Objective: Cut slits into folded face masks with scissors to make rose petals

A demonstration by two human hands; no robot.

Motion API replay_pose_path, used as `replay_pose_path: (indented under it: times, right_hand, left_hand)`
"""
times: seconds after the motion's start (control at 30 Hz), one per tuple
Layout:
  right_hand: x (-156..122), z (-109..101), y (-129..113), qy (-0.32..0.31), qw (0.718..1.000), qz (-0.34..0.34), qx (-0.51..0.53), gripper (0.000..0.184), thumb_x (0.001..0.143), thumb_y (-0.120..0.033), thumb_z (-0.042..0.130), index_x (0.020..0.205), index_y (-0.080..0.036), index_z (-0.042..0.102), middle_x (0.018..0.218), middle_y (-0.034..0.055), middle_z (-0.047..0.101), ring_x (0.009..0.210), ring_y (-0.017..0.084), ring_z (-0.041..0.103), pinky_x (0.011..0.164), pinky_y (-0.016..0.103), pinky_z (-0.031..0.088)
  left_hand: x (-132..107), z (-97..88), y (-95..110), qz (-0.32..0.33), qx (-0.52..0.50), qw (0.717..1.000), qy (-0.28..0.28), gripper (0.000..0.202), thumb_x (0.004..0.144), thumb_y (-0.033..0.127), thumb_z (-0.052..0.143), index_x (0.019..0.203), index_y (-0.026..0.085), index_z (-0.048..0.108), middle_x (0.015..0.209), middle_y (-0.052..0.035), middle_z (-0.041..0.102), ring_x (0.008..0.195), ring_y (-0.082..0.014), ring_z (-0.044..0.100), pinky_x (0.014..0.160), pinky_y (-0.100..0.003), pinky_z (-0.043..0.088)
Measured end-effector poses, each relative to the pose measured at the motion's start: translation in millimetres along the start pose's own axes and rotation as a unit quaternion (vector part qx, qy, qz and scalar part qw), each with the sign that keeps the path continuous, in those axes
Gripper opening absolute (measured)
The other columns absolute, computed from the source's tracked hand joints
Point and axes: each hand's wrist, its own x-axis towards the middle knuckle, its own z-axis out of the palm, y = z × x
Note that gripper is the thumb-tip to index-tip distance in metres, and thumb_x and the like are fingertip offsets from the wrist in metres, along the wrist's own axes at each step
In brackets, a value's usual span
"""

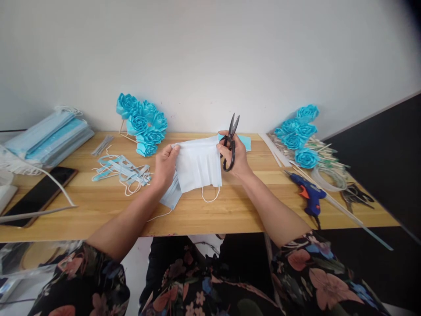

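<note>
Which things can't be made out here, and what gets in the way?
All in the head view:
Far side of the held mask: turned away from the camera.
Lower mask: partly covered by the held mask.
Blue material: the right hand hides whether it is one piece.
White object: cut off by the left edge.
Any lettering on the glue gun: too small to read.

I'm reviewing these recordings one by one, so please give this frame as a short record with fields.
Left hand: pinches the upper left corner of the pale mask
Right hand: holds the upper right corner and scissors
Scissors: blades point up
Surface: wooden table
Left side: mask stack, phone, looped strips, blue flower cluster
Right side: second flower cluster, glue gun
</note>
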Motion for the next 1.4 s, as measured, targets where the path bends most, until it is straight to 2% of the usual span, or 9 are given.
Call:
replay_pose_path:
  times: [0.13, 0.33, 0.5, 0.57, 0.7, 0.8, 0.93, 1.17, 1.4]
  right_hand:
    - [1, -1, -1, -0.026, 0.999, 0.032, 0.018, 0.044, 0.079, -0.035, 0.079, 0.119, -0.028, 0.065, 0.081, -0.0035, 0.059, 0.065, 0.012, 0.053, 0.063, 0.028, 0.049]
    - [0, -3, 1, -0.14, 0.98, 0.118, 0.072, 0.07, 0.078, -0.057, 0.082, 0.135, -0.023, 0.059, 0.081, -0.0022, 0.06, 0.067, 0.016, 0.059, 0.065, 0.033, 0.051]
    - [-2, 0, -1, -0.16, 0.981, 0.11, 0.019, 0.066, 0.072, -0.051, 0.085, 0.127, -0.022, 0.064, 0.077, -0.0037, 0.055, 0.068, 0.015, 0.053, 0.066, 0.032, 0.046]
    - [-2, 1, -1, -0.145, 0.985, 0.099, -0.001, 0.06, 0.071, -0.046, 0.084, 0.123, -0.022, 0.066, 0.078, -0.0037, 0.054, 0.071, 0.015, 0.052, 0.069, 0.032, 0.045]
    - [-1, 1, -1, -0.108, 0.991, 0.083, -0.014, 0.056, 0.073, -0.043, 0.076, 0.124, -0.021, 0.064, 0.079, -0.0033, 0.052, 0.075, 0.016, 0.051, 0.072, 0.032, 0.044]
    - [-1, 0, -2, -0.097, 0.992, 0.082, 0.002, 0.059, 0.074, -0.043, 0.075, 0.126, -0.02, 0.063, 0.079, -0.0033, 0.052, 0.075, 0.015, 0.051, 0.072, 0.032, 0.044]
    - [1, -3, -3, -0.087, 0.993, 0.074, 0.011, 0.059, 0.073, -0.043, 0.077, 0.126, -0.021, 0.064, 0.08, -0.0033, 0.052, 0.076, 0.015, 0.051, 0.072, 0.032, 0.044]
    - [7, -9, 2, -0.056, 0.997, 0.053, 0.01, 0.055, 0.075, -0.04, 0.077, 0.126, -0.023, 0.064, 0.08, -0.0033, 0.055, 0.075, 0.015, 0.054, 0.072, 0.032, 0.048]
    - [3, -6, 6, -0.114, 0.982, 0.127, 0.083, 0.068, 0.074, -0.057, 0.083, 0.13, -0.025, 0.061, 0.088, -0.0004, 0.063, 0.073, 0.017, 0.061, 0.066, 0.034, 0.054]
  left_hand:
    - [2, -2.8, -2, 0.013, 0.018, 1.0, 0.014, 0.038, 0.079, 0.054, 0.077, 0.078, 0.019, 0.064, 0.07, 0.0014, 0.059, 0.066, -0.0131, 0.05, 0.062, -0.024, 0.042]
    - [11, -9.9, -13, 0.032, 0.023, 0.998, 0.051, 0.035, 0.085, 0.054, 0.074, 0.083, 0.02, 0.065, 0.073, 0.0004, 0.062, 0.072, -0.0155, 0.058, 0.064, -0.025, 0.046]
    - [13, -10.7, -13, 0.022, -0.019, 0.998, 0.055, 0.037, 0.083, 0.057, 0.077, 0.089, 0.021, 0.068, 0.077, -0.001, 0.067, 0.076, -0.0173, 0.065, 0.064, -0.025, 0.049]
    - [11, -8.5, -9, 0.012, -0.056, 0.998, 0.034, 0.04, 0.081, 0.058, 0.079, 0.095, 0.022, 0.07, 0.081, -0.0016, 0.07, 0.078, -0.0179, 0.067, 0.065, -0.026, 0.051]
    - [1, 0.2, -1, -0.063, -0.122, 0.987, -0.085, 0.059, 0.073, 0.062, 0.085, 0.113, 0.022, 0.07, 0.095, -0.0061, 0.076, 0.088, -0.0239, 0.073, 0.074, -0.032, 0.056]
    - [-6, 5.8, -1, -0.128, -0.116, 0.976, -0.131, 0.069, 0.061, 0.057, 0.094, 0.112, 0.016, 0.072, 0.109, -0.0126, 0.078, 0.098, -0.03, 0.074, 0.084, -0.04, 0.058]
    - [-6, 4.9, -8, -0.168, -0.078, 0.978, -0.094, 0.066, 0.055, 0.052, 0.098, 0.104, 0.013, 0.076, 0.1, -0.0121, 0.08, 0.089, -0.0276, 0.073, 0.084, -0.041, 0.058]
    - [3, 0.5, -12, -0.095, -0.064, 0.993, -0.041, 0.058, 0.054, 0.064, 0.093, 0.082, 0.016, 0.075, 0.076, -0.0015, 0.075, 0.073, -0.0171, 0.066, 0.073, -0.03, 0.054]
    - [3, 1.9, -4, -0.044, -0.055, 0.997, 0.008, 0.053, 0.058, 0.064, 0.09, 0.083, 0.02, 0.072, 0.061, 0.0042, 0.061, 0.064, -0.0138, 0.056, 0.059, -0.025, 0.048]
